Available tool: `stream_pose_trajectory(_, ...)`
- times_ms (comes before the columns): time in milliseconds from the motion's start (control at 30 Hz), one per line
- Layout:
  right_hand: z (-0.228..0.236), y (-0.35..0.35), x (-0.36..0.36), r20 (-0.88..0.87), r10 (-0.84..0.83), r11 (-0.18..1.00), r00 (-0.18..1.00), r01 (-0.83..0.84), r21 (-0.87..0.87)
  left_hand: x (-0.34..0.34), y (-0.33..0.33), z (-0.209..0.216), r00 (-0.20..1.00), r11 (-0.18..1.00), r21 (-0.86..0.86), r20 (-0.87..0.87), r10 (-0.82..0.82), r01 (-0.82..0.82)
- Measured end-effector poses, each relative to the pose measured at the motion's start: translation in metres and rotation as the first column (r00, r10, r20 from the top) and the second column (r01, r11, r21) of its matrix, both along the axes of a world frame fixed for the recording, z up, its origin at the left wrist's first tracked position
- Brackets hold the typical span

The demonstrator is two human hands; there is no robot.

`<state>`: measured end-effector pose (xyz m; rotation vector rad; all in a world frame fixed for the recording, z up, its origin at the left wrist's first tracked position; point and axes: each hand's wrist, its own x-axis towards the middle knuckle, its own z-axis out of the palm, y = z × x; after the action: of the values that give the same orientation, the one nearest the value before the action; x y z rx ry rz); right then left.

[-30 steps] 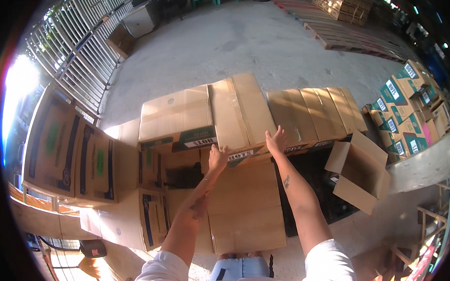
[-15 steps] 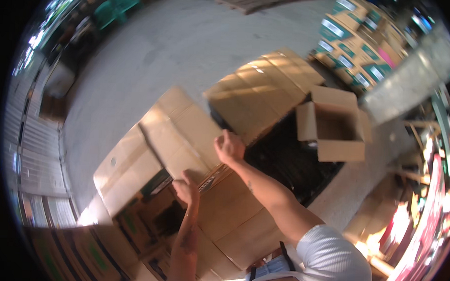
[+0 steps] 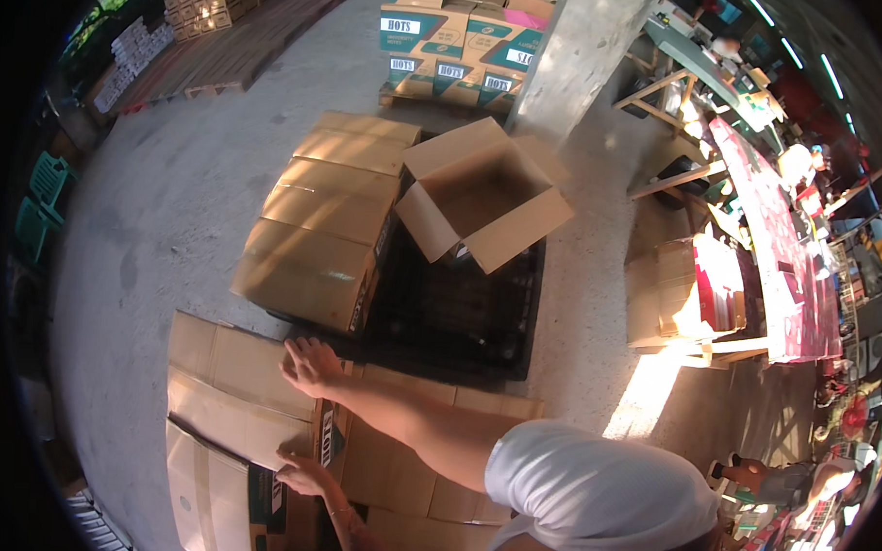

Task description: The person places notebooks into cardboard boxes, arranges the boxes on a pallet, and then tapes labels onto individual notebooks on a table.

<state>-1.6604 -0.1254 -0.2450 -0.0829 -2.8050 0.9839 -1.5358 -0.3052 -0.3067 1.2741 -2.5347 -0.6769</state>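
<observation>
A closed brown cardboard box (image 3: 248, 371) lies among others at the lower left. My right hand (image 3: 311, 368) rests on its far right corner, fingers apart and slightly bent. Closer to me, my left hand (image 3: 304, 473) closes at the box's near right edge, thumb on top. Another closed box (image 3: 200, 486) sits right beside it on the near side. To the right of my hands are lower cardboard boxes (image 3: 396, 444), partly covered by my right arm.
An open, empty carton (image 3: 463, 194) stands tilted to my view on a black pallet (image 3: 449, 310). Left of it is a row of closed boxes (image 3: 317, 218). Stacked cartons (image 3: 439, 57) and a concrete pillar (image 3: 580, 62) stand beyond. Worktables (image 3: 768, 238) line the right; green chairs (image 3: 51, 189) the left.
My view has swung to the right, bringing the worktables and pillar further in. Both hands stay at the same box; the right hand's fingers look more spread than before.
</observation>
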Motion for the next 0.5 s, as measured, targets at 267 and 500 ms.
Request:
stream_pose_trajectory(267, 0.001, 0.001, -0.001, 0.005, 0.015, 1.000, 1.000, -0.015, 0.003, 0.000, 0.001, 0.003, 1.000, 1.000, -0.004, 0.014, -0.004, 0.005)
stream_pose_trajectory(500, 0.003, -0.006, 0.001, 0.005, 0.003, 0.999, 1.000, -0.003, -0.040, 0.002, -0.006, -0.002, 0.999, 1.000, -0.017, -0.033, 0.009, -0.009)
